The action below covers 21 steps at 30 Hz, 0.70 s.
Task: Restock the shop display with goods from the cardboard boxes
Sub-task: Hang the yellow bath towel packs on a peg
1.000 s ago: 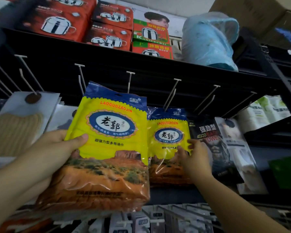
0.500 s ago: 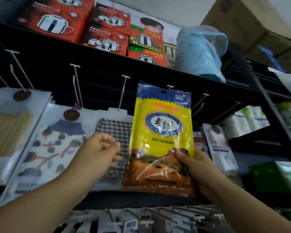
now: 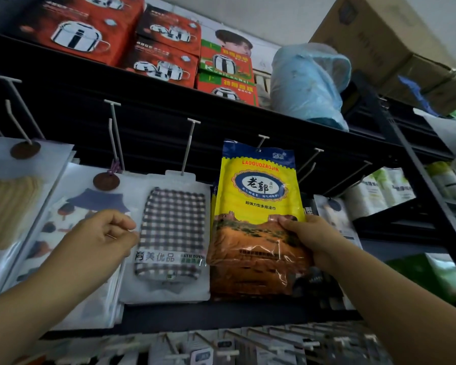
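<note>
Towel packs on the peg, steadied from below

Towel packs (image 3: pixel 257 212), several in a stack in glossy film, look light and soft, so in my judgement they will flex and slide against each other; the best hold is low on the side with a thumb across the front, or at the stiffer blue header by the hang hole. Nearest, the right hand (image 3: pixel 304 237) has its grip closed round the stack's lower right edge, thumb on the front. The left hand (image 3: pixel 100 241) is loosely curled with nothing in it, in front of the checked towel pack (image 3: pixel 173 230) next door. Each pack is yellow with a blue oval label, a blue top band and an orange desert scene below. Further back, the header sits at a white peg hook (image 3: pixel 261 142) under the black shelf (image 3: pixel 221 111).
</note>
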Available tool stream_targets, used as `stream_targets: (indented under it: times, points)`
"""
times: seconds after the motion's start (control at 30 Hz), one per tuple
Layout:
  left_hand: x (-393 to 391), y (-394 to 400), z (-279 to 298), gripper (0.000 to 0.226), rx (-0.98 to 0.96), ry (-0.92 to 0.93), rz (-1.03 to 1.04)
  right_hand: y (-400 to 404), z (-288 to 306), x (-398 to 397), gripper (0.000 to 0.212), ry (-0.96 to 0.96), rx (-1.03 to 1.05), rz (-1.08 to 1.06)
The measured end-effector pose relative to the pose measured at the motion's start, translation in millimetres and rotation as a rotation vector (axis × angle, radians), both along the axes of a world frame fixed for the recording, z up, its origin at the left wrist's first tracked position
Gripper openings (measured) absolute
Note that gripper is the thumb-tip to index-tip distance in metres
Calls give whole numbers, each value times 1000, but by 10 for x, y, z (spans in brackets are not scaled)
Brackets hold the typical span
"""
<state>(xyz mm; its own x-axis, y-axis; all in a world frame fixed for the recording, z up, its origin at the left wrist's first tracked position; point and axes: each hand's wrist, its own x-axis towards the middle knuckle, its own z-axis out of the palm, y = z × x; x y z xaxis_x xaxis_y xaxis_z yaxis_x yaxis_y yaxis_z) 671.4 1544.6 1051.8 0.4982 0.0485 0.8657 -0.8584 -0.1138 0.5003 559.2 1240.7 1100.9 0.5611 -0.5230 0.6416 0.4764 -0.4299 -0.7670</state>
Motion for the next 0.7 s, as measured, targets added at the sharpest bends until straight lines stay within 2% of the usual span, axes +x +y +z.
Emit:
stream_targets:
  times: [0.23,0.37,0.53,0.6,0.7]
  points:
    - [70,13,11,28,-18,7,-4,-103,-82,54,30,48,6,25]
    - [74,14,2,25,-25,-12,-2,-154,-65,181,31,77,2,33]
    - [91,58,1,16,-49,-45,-22,-174,-22,501,33,114,-69,-163]
    - [93,127,2,21,-51,-52,-15,-217,-21,628,37,141,-139,-291]
    - [110,254,-7,29,-32,-47,21,-233,-88,709,21,129,-254,-465]
